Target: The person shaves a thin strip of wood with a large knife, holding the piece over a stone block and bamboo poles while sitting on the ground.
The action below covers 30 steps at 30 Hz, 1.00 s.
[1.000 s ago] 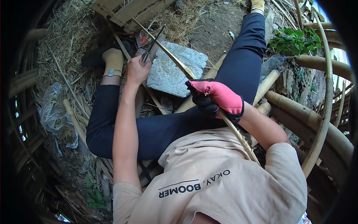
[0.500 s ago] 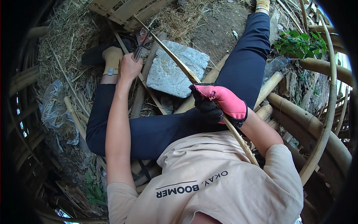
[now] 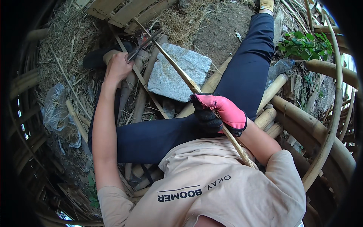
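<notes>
My bare left hand [image 3: 119,68] is closed around the handle of a knife [image 3: 145,43]. The dark blade slants up and to the right, and its tip lies close to the far part of a split bamboo strip [image 3: 174,65]. My right hand [image 3: 223,111], in a pink and black glove, grips that strip nearer its lower end. The strip runs diagonally from the bamboo slats at the top, over a pale stone block [image 3: 160,77], to my shirt. Whether the blade touches the strip, I cannot tell.
Bamboo poles [image 3: 141,89] lie around the stone and under my legs [image 3: 245,68]. Bamboo slats [image 3: 130,11] stand at the far side. A bamboo frame [image 3: 314,117] rises at the right. Dry straw, clear plastic [image 3: 55,106] and a green plant [image 3: 306,45] are around me.
My left hand has moved left and slightly nearer, and the knife blade now slants more to the right. My right hand and the strip have shifted slightly left. My left leg has moved.
</notes>
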Available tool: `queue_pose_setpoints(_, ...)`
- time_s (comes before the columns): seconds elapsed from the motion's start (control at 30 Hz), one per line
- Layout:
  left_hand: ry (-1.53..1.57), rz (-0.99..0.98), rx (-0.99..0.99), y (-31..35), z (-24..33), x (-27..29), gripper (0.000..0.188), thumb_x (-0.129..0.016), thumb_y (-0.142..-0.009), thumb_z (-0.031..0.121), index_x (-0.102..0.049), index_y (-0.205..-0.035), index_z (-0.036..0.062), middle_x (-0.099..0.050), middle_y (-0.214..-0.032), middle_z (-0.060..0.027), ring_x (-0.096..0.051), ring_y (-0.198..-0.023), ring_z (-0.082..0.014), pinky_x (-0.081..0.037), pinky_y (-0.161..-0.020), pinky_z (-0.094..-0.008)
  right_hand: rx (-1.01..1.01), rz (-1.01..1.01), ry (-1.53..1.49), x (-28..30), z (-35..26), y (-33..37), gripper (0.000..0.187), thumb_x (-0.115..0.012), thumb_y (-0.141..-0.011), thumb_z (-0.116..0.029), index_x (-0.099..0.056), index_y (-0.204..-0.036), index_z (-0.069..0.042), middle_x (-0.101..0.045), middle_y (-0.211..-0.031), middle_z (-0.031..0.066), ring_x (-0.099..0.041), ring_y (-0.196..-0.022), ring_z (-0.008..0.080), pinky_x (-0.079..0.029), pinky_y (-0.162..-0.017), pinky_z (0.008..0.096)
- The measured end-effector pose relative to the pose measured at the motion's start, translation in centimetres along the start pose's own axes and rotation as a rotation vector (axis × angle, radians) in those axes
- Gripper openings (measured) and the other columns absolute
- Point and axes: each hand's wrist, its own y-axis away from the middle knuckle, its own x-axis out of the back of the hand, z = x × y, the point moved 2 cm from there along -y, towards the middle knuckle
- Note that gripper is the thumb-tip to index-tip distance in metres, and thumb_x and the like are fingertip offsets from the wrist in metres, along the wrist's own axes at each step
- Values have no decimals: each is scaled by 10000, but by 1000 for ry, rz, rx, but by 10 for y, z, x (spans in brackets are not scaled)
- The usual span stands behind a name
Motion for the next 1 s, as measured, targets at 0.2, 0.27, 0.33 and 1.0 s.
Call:
queue_pose_setpoints(0.2, 15, -87, -13, -17, 5, 18, 224, -592, -838, 196, -643, -830, -22, -634, -821, -293, -628, -871, -488, -509, -724, -533, -23, -73, -70, 6, -1, 3, 296, -513, -1076, -310, -564, -898, -79, -448, -580, 0, -425, -403, 112, -345, -370, 258)
queue_pose_setpoints(0.27, -72, -78, -70, -19, 11, 22, 228, -596, -838, 205, -655, -839, -15, -646, -842, -291, -637, -886, -487, -514, -740, -537, 9, -77, 25, 5, -4, 3, 304, -516, -1074, -311, -563, -888, -76, -458, -586, 1, -427, -405, 113, -351, -377, 256)
queue_pose_setpoints(0.33, -140, -43, 36, -28, -16, 25, 226, -605, -838, 209, -668, -853, -8, -660, -859, -285, -639, -890, -496, -515, -757, -546, 22, -88, 116, 2, -1, 2, 312, -520, -1073, -312, -562, -877, -72, -468, -592, 3, -428, -406, 113, -357, -383, 253)
queue_pose_setpoints(1.0, 204, -237, -32, 93, 103, 5, 174, -644, -809, 125, -593, -756, -32, -603, -723, -265, -594, -761, -495, -471, -664, -519, -54, 366, 829, -9, -6, -13, 526, -449, -985, -729, -609, -924, -231, -463, -711, -96, -373, -543, 30, -322, -513, 217)
